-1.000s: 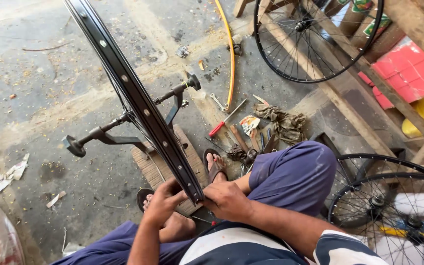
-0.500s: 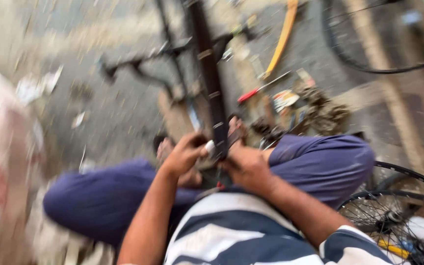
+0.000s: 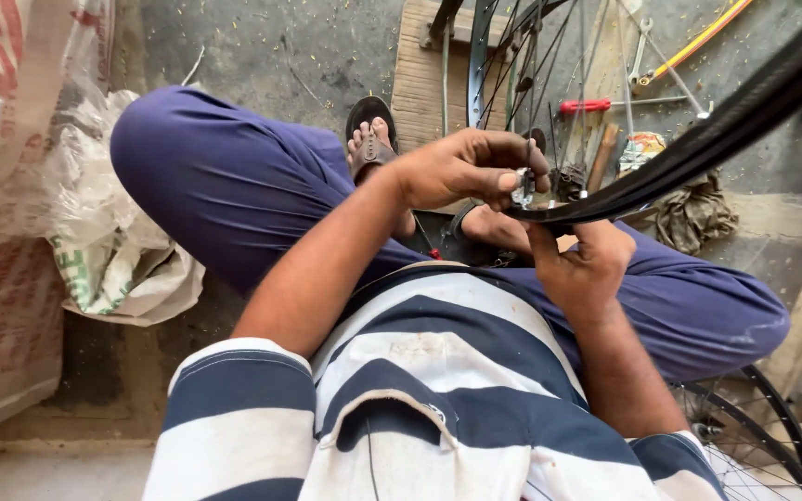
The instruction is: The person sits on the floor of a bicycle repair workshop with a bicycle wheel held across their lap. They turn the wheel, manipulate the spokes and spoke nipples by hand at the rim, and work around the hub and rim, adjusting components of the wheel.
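Grey concrete floor (image 3: 262, 46), dusted with sawdust, lies under a seated person in blue trousers and a blue-and-white striped shirt. Over the lap hangs a black metal bicycle wheel rim (image 3: 698, 148), slanting from the upper right down to the hands, its thin spokes fanning up toward the top of the view. A small silvery metal fitting (image 3: 523, 188) sits at the rim's lower end, pinched between thumb and curled fingers of the left hand (image 3: 466, 169), whose forearm reaches in from the lower left. Just beneath, the right hand (image 3: 587, 264) is closed around the rim's underside, wrist bent upward. Past the hands a sandalled foot rests by a pale wooden board (image 3: 424, 83). Farther out lie a red-handled tool (image 3: 585, 106), a small orange and white printed packet (image 3: 640, 148), an olive rag (image 3: 693, 213) and a yellow hose (image 3: 707, 32). Against the left edge lean a white woven sack with red print (image 3: 11, 232) and a crumpled white plastic bag with green lettering (image 3: 113, 250). Another spoked black wheel (image 3: 772, 436) shows at lower right.
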{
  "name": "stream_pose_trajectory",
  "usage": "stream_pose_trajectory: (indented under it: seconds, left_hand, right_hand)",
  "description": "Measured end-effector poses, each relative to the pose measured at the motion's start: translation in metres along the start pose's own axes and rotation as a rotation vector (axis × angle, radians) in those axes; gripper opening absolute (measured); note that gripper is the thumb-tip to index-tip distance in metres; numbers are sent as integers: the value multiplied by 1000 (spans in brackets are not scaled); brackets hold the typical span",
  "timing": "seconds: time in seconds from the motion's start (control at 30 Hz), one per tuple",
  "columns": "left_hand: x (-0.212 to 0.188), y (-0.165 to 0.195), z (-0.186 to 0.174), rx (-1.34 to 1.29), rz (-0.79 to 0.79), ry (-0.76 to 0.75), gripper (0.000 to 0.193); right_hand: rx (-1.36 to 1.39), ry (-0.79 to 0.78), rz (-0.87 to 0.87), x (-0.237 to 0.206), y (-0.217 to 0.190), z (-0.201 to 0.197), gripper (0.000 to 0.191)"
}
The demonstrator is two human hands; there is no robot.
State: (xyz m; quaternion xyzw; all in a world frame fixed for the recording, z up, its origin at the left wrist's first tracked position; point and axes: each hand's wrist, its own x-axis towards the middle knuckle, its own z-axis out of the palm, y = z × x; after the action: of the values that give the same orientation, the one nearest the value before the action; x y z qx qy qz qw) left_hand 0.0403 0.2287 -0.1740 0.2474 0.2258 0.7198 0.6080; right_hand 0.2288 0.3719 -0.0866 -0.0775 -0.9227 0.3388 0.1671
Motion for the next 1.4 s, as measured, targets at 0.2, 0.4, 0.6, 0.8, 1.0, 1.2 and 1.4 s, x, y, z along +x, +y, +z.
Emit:
stream_pose_trajectory:
  seconds: [0.2,0.4,0.6,0.8,1.0,1.2,1.4]
  left_hand:
    - [30,-24,19,1324,-127,718,44]
    - [22,0,24,1113,-137,587,46]
    - [5,-4,1,60,114,2,41]
    - [36,-24,28,1408,-313,836,60]
    - [19,3,33,1170,-128,594,52]
    - [1,-1,10,-55,41,37,44]
    - [-1,-24,17,917,-73,465,35]
  right_hand:
    - [-44,73,-108,9,20,42,16]
    - [-86,66,-179,7,23,38,17]
    - [-93,54,-140,3,16,22,17]
    - [-87,84,-181,6,36,56,13]
    - [-128,109,-161,7,16,36,17]
    - [-74,97,-52,12,-9,10,14]
    - [-65,99,-105,14,0,25,18]
